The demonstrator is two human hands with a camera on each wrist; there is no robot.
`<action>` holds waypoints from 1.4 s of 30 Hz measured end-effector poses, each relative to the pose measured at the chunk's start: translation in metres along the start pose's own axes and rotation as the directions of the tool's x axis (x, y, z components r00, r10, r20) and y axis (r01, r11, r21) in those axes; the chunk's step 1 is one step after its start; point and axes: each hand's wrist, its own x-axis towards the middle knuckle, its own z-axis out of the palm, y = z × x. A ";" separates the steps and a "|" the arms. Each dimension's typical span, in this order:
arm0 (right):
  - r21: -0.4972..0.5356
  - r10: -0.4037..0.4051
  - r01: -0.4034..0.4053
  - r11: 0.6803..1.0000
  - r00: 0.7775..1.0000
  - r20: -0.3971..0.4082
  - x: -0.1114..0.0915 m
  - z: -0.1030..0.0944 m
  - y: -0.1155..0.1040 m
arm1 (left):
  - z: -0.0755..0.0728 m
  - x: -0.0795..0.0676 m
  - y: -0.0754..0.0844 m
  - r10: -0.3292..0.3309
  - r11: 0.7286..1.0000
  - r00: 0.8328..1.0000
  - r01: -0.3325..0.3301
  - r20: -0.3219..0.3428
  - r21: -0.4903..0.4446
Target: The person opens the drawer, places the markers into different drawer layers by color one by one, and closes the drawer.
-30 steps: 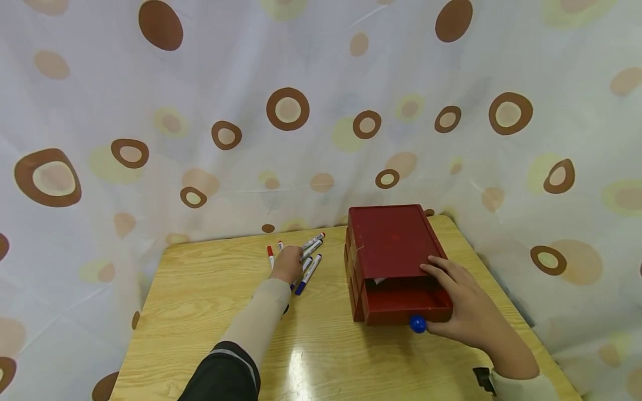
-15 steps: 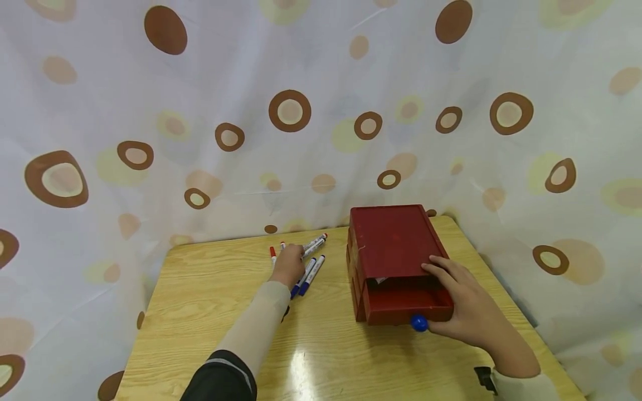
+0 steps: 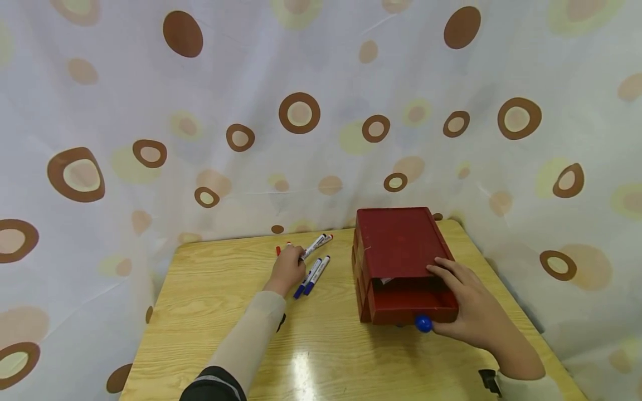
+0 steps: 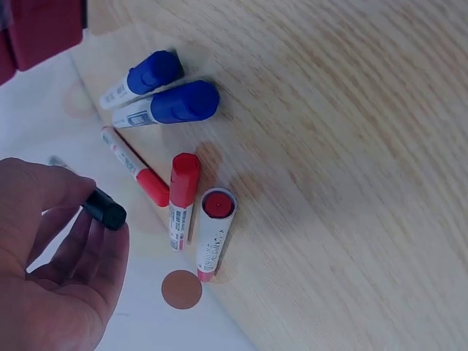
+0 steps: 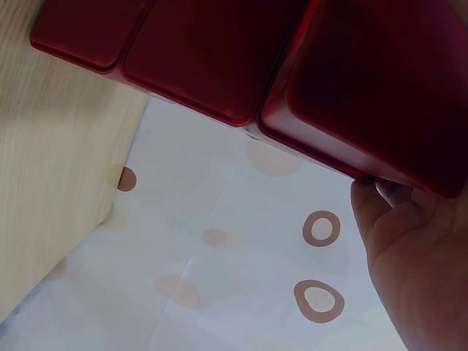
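My left hand (image 3: 290, 268) pinches a whiteboard marker with a dark cap (image 4: 104, 210) between thumb and fingers, above the other markers. Two blue-capped markers (image 3: 312, 278) lie side by side just right of that hand. Several red markers lie close by, among them a red-capped marker (image 4: 184, 179) in the left wrist view. On the right, my right hand (image 3: 468, 303) holds the side of the pulled-out drawer (image 3: 411, 316) of a dark red drawer box (image 3: 401, 242). Its thumb is beside the blue knob (image 3: 423, 323), its fingertips reaching the box's top edge.
Something white (image 3: 386, 280) shows inside the partly opened top drawer. The drawer box stands toward the right of the wooden table (image 3: 210, 301). Behind the table hangs a pale curtain (image 3: 321, 150) patterned with brown rings and spots.
The left hand has shifted slightly off the blue-capped markers, which now show more fully, and the marker in it has tilted a little. The right hand stays on the drawer. The head view has shifted slightly.
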 end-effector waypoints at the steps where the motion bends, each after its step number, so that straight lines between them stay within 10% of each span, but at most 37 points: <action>1: 0.000 0.000 0.000 1.000 1.000 0.000 0.000 0.000 0.000 | -0.001 -0.001 0.000 -0.002 1.000 1.000 0.002 -0.004 -0.013; 26: -0.004 0.009 -0.009 1.000 1.000 0.002 0.000 0.002 -0.001 | -0.016 -0.038 0.044 -0.020 0.979 0.982 -0.019 -0.188 -0.204; 42: -0.002 0.014 -0.014 1.000 1.000 0.003 0.001 0.001 -0.002 | -0.033 -0.056 0.077 0.023 0.895 0.983 -0.102 -0.185 -0.435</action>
